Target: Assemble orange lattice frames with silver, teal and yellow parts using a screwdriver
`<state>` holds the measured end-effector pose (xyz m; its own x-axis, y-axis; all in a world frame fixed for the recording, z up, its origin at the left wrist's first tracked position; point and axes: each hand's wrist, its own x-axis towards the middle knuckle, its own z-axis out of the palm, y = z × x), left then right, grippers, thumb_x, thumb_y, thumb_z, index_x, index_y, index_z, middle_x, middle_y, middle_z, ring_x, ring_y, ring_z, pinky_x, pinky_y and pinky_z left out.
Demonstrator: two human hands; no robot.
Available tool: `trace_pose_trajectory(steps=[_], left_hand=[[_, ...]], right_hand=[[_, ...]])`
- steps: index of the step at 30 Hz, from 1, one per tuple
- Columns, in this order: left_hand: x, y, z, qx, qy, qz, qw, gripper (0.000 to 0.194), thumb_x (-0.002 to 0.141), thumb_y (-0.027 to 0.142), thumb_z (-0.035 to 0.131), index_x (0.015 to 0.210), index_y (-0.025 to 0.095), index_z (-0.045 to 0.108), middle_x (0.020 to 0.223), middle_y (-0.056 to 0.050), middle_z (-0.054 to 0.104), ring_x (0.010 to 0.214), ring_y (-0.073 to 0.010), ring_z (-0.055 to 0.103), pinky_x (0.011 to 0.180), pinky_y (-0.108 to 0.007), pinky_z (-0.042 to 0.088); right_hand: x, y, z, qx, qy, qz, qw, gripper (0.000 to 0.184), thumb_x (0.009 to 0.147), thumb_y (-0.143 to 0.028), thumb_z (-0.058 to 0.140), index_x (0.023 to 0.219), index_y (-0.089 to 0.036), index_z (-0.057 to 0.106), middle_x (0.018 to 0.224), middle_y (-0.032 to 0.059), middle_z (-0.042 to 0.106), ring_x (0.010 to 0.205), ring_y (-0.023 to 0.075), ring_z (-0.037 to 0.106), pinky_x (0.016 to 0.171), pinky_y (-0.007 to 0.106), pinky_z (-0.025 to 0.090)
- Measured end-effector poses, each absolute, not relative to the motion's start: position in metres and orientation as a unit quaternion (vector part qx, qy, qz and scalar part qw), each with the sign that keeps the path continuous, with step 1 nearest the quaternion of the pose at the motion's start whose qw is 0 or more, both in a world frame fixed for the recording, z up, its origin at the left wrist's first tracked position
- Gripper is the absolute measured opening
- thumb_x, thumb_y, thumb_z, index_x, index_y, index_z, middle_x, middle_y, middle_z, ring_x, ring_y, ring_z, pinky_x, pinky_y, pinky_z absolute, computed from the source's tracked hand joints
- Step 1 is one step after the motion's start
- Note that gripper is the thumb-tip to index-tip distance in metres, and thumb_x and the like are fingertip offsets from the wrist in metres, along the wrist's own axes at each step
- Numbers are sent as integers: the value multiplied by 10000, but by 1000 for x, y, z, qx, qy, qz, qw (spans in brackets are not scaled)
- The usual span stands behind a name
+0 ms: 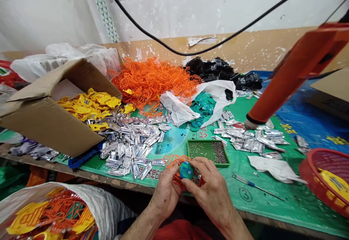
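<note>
Close to the table's front edge, my left hand [167,191] is closed on an orange plastic wire-like frame [174,159]. My right hand [212,185] pinches a round blue-green plastic piece [186,170] with a small white mark, pressed against that frame. Fingers hide the lower parts of both pieces. Just beyond my right hand lies a green tray [201,145] with many tiny metal parts [219,152]. Silver blade-like metal pieces [128,142] are heaped to the left of my hands. A screwdriver [256,186] lies on the table to the right.
A cardboard box [54,123] spills yellow parts [92,103]. Behind are an orange frame pile [155,80], black parts [215,69] and a white bag [218,91] of green pieces. An orange power tool [294,76] hangs at right above a red basket [313,163]. A sack [106,211] stands lower left.
</note>
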<state>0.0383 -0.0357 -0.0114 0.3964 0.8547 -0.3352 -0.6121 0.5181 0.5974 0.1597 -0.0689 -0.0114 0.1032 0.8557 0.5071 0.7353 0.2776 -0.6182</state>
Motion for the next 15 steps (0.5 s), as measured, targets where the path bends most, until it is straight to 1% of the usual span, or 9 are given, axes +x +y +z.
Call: trace_pose_trajectory(steps=[3,6,10,15], left_hand=[[37,-36,-11,199,310,451,813,213,757,310,743,913,165,743,861,-32,714,706,-115,622,676,-205,505],[36,-37,-12,208,312,448,812,243,716,247,777,941,165,735,888,-36,716,738,-118,633,714,-208,509],[35,-38,-14,214,320,446,808,284,689,181,788,967,181,733,891,-33,719,768,-129,640,747,-229,517],[36,-39,-14,243,317,444,802,291,687,158,776,974,182,731,897,-38,708,792,-148,628,748,-251,515]], right_hand=[[159,-68,-11,-602,-663,71,440,330,743,-163,672,1063,-203,606,1019,90,645,911,241,621,753,390,570],[157,-68,-12,-598,-668,72,436,347,745,-126,643,1083,-191,598,1020,93,640,916,234,625,761,379,573],[155,-68,-13,-589,-679,72,432,300,761,-100,598,1051,-176,595,1025,101,633,935,231,626,777,377,576],[156,-69,-13,-570,-692,68,439,277,783,-82,577,1046,-170,572,1039,107,625,960,227,620,796,374,576]])
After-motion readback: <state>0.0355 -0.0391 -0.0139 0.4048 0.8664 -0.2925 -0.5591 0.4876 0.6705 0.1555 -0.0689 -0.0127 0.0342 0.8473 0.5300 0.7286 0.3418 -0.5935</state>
